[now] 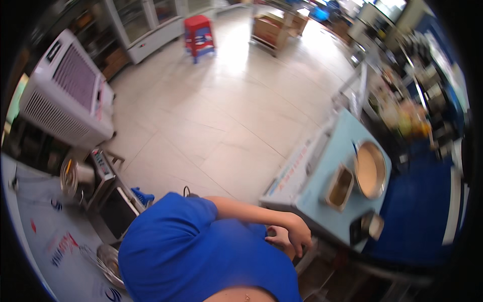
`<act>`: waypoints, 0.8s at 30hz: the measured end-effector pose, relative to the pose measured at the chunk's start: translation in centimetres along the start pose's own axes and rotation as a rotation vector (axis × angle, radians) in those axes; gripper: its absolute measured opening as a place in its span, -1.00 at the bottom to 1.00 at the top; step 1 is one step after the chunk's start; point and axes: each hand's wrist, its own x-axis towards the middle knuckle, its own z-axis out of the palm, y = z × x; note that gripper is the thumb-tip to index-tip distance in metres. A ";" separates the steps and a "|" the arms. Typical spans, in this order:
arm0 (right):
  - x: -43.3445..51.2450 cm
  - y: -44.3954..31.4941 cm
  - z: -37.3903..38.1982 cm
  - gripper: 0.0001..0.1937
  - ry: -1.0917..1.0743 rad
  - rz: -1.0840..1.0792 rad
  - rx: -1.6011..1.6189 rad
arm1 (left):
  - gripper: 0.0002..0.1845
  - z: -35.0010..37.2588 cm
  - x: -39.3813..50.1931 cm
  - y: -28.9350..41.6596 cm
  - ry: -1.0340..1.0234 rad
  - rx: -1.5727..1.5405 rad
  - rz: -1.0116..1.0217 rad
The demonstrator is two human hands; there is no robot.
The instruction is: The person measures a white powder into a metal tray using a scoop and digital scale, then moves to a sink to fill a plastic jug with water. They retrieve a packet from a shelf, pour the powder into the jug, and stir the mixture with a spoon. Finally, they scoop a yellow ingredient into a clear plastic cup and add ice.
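Observation:
My left hand (300, 232) reaches across my blue shirt to the right, fingers bent and apart, nothing visible in them. Close beside and partly behind it is my right hand (279, 236), its fingers curled; whether it holds anything is hidden. Both are near the corner of a light blue worktop (320, 200). On that top stand a large round metal bowl (371, 170) of beige contents, a rectangular metal pan (339, 187) and a dark, flat device (356, 230) that looks like a scale, with a small container (375, 225) at its edge. Much is motion-blurred.
A white air cooler (68, 94) stands at the left, a red and blue plastic stool (199, 37) at the back. Cartons (268, 29) sit on a cart. Behind me on the left, a table (45, 234) holds a metal bowl with a whisk (107, 266). Cluttered shelving lines the right.

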 end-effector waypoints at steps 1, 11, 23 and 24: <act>2.4 -2.1 -1.7 -0.33 -0.011 -0.028 -0.091 | -0.40 -1.3 -2.7 -0.2 0.203 0.015 0.051; 28.5 -15.4 -8.8 -0.22 -0.211 0.143 -0.740 | -0.51 0.9 -31.2 -31.1 1.248 -0.809 -0.320; 59.7 -37.8 -16.9 -0.31 -0.084 0.020 -1.075 | -0.61 33.4 -66.9 -32.7 1.992 -1.132 -1.459; 62.8 -41.2 -16.0 -0.32 -0.162 -0.067 -1.104 | -0.63 32.2 -67.8 -31.8 2.214 -1.223 -1.455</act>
